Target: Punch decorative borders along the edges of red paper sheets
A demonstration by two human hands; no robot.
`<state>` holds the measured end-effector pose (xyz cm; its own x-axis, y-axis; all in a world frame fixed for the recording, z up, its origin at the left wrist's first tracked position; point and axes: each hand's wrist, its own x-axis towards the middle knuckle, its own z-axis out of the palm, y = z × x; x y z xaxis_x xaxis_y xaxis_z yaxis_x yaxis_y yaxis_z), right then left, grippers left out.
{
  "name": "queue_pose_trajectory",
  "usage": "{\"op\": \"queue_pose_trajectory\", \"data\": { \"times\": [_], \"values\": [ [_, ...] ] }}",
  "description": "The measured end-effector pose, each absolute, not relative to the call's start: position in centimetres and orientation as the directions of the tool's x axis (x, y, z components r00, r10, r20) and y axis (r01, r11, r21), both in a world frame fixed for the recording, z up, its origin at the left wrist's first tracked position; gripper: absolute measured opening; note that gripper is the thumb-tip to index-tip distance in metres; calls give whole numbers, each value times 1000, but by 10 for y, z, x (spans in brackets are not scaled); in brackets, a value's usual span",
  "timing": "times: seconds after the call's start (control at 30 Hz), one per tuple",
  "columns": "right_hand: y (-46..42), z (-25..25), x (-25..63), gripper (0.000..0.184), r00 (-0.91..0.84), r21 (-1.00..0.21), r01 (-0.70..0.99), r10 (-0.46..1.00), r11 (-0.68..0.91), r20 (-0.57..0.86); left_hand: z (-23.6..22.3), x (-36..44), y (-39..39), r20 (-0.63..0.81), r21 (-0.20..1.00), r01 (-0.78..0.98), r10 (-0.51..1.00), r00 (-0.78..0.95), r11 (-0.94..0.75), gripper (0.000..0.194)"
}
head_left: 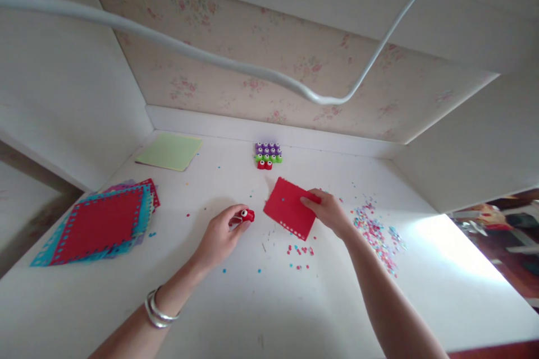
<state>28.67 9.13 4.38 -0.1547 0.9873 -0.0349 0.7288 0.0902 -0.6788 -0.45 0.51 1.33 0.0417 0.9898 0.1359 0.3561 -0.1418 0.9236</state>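
A small red paper punch (248, 215) with a white-and-black eye-like top is pinched between the thumb and fingers of my left hand (222, 238). My right hand (326, 208) grips the right edge of a red sheet of paper (288, 207), thumb on top. Holes run along the near edge of that sheet, and a blue speck lies on its face. The punch is just left of the sheet, apart from it. Below the sheet, red and blue punched-out bits (301, 250) are scattered on the white table.
Small purple, green and red punches (268, 154) stand in rows near the wall. At left lies a stack of red and blue hole-edged sheets (99, 221), with pale green paper (169, 151) behind it. A confetti heap (377, 235) spreads at right. A white cable (202, 55) hangs across above.
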Motion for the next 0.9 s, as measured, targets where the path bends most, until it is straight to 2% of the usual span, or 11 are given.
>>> {"op": "queue_pose_trajectory", "data": {
  "times": [0.07, 0.13, 0.3, 0.43, 0.5, 0.57, 0.67, 0.77, 0.9],
  "values": [
    [78, 45, 285, 36, -43, -811, 584, 999, 31, 7, 11, -4, 5, 130, 931, 339, 990, 46, -138, 27],
    [64, 42, 281, 39, 59, -861, 508, 996, 31, 71, 9, -4, 6, 123, 933, 333, 991, 55, -134, 29],
    [35, 29, 262, 34, 160, -706, 706, 959, 53, 232, 7, -1, 6, 121, 911, 387, 990, 71, -139, 27],
    [22, 30, 257, 25, 43, -613, 757, 919, 226, 392, 5, 3, 5, 149, 889, 426, 986, 79, -169, 24],
    [21, 33, 258, 23, 56, -619, 750, 910, 233, 411, 6, 4, 5, 168, 867, 461, 982, 82, -187, 24],
    [23, 34, 260, 26, 191, -707, 698, 922, 115, 338, 7, 5, 5, 189, 841, 498, 978, 91, -209, 23],
    [29, 32, 260, 37, 331, -898, 433, 940, -77, 80, 10, 5, 6, 206, 820, 526, 974, 98, -226, 26],
    [31, 30, 254, 41, 273, -981, 154, 959, -115, -70, 10, 5, 6, 183, 829, 520, 979, 94, -205, 28],
    [26, 31, 242, 42, 198, -993, 8, 973, -120, -116, 10, 5, 6, 128, 852, 500, 988, 84, -152, 28]
  ]
}}
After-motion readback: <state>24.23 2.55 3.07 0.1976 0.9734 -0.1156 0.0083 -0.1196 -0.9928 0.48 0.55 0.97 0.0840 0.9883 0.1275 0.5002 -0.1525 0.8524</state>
